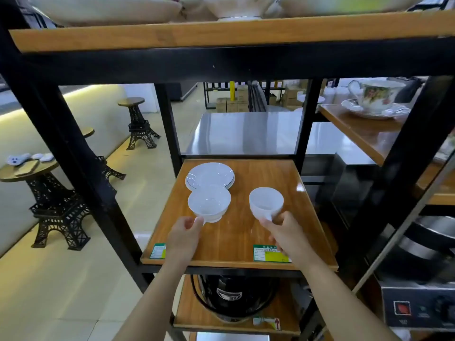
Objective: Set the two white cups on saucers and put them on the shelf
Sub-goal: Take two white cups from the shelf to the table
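Pinching 2 white cups by their handles, left hand (185,227) on left cup (209,203), right hand (283,228) on right cup (266,204), saucers (209,174) stacked just beyond left cup on shelf (236,239); risk: thin grip lets cup swing, clipping stack.

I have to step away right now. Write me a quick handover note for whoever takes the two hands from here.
Left hand: pinching the handle of the left white cup, held just in front of the saucers.
Right hand: pinching the handle of the right white cup, held over the shelf; whether either cup touches the wood is unclear.
Saucers: stacked at the back left of the shelf, nothing on them.
Done: both cups gripped and brought to the shelf.
Left: separate the saucers, seat one cup on each, leave both sets on the shelf.
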`<state>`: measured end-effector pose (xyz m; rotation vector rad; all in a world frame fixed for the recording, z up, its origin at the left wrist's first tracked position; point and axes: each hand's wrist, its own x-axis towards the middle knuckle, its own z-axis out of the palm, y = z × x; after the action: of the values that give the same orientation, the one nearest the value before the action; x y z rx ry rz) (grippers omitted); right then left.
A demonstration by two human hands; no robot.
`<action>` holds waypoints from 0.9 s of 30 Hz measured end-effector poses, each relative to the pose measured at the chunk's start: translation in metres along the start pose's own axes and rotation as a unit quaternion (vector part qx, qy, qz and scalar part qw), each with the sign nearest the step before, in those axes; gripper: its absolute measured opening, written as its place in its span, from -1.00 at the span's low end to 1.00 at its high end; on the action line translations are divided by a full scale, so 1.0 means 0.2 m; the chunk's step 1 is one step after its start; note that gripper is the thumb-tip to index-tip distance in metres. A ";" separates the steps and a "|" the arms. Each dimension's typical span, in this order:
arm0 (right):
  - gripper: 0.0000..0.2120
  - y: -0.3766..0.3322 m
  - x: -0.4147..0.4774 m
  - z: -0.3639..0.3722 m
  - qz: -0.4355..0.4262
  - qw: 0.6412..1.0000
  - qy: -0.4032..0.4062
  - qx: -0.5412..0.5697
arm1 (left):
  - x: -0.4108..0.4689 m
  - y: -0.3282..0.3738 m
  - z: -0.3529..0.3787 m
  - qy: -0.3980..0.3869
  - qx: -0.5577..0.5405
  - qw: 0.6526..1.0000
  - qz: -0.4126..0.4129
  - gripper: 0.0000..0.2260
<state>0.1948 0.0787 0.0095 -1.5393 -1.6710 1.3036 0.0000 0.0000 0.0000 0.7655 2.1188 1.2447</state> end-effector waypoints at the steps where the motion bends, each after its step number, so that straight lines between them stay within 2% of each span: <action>1: -0.69 -0.01 0.01 0.00 0.026 0.999 -0.034 0.023 | 0.01 0.00 0.00 0.003 -0.026 1.000 -0.007 -0.67; 5: -0.72 -0.03 0.03 -0.03 0.109 0.978 -0.128 0.126 | 0.02 0.02 0.02 -0.026 -0.125 0.990 -0.057 -0.80; 7: -0.69 -0.02 0.04 -0.04 0.121 0.970 -0.130 0.168 | 0.01 0.04 0.01 -0.053 -0.179 0.979 -0.085 -0.83; 10: -0.78 -0.01 0.02 -0.03 0.136 0.951 -0.141 0.237 | 0.00 0.06 0.00 -0.084 -0.221 0.965 -0.115 -0.79; 14: -0.79 -0.02 0.01 0.02 0.160 0.923 -0.110 0.332 | 0.00 0.08 0.02 -0.054 -0.212 0.966 -0.138 -0.75; 18: -0.72 -0.04 0.02 0.06 0.146 0.945 -0.028 0.293 | 0.02 0.08 0.02 -0.056 -0.193 0.971 -0.130 -0.70; 22: -0.73 -0.02 0.03 0.08 0.110 0.961 -0.002 0.253 | 0.01 0.07 0.04 -0.046 -0.156 0.983 -0.079 -0.65; 27: -0.80 -0.01 -0.02 0.07 0.053 0.970 0.021 0.236 | -0.03 0.06 0.03 0.004 -0.184 0.980 -0.074 -0.74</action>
<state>0.1821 0.0706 0.0068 -1.3657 -1.1489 1.5730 0.0107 0.0047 0.0081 0.4336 1.8347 1.4996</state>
